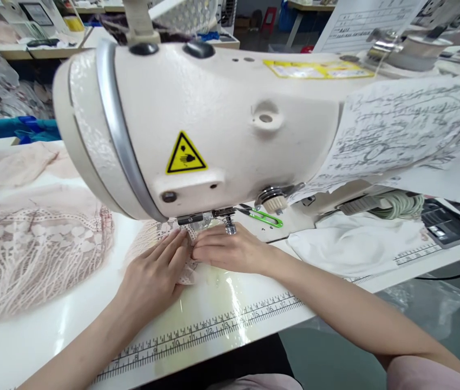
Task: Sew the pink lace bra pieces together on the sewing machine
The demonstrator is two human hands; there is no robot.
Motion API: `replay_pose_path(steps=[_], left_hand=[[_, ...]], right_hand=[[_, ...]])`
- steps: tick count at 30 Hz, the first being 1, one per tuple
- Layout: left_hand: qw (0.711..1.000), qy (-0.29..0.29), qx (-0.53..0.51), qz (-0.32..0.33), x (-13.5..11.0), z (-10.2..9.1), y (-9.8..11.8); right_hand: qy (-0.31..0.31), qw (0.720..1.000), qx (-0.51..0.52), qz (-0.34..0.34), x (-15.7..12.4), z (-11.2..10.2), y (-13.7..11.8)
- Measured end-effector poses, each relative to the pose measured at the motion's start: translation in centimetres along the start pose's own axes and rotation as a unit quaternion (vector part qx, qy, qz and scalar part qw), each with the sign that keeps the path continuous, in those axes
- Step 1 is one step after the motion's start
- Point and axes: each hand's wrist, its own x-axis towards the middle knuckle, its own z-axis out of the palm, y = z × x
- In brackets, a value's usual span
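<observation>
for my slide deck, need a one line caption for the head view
Left hand and right hand press pink lace flat beneath a white sewing machine.

- The left grip (155,276) lies flat, fingers stretched out, on a small lace piece (148,235) on the white surface (51,336).
- The right grip (230,252) lies flat just beside it, fingertips meeting the left ones on the lace.
- Both sit just in front of the presser foot (192,219) of the cream sewing machine (222,108).
- Green snips (265,217) lie behind the right grip.
- A pink lace pile (31,249) lies to the left, white fabric (347,246) to the right.
- A ruler scale (214,325) runs along the surface's near edge.
</observation>
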Motion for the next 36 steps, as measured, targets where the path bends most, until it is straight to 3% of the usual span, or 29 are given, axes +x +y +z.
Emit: replay_pose_path(steps=[7,14,20,29,36], left_hand=[[1.000,-0.002,0.009,0.004,0.3,0.1,0.1],[1.000,-0.002,0.006,0.002,0.5,0.3,0.3],[1.000,0.006,-0.003,-0.002,0.4,0.6,0.2],[0.999,0.038,-0.010,0.018,0.5,0.0,0.0],[0.999,0.046,0.002,0.000,0.3,-0.3,-0.3]], right_hand=[[0.075,0.995,-0.068,-0.013,0.5,-1.2,0.1],[0.026,0.999,-0.018,0.020,0.1,-0.9,0.8],[0.020,0.999,0.004,0.042,-0.1,-0.6,1.2],[0.055,0.997,-0.053,0.001,0.4,-0.7,0.5],[0.111,0.991,-0.075,-0.015,0.7,1.0,-0.4]])
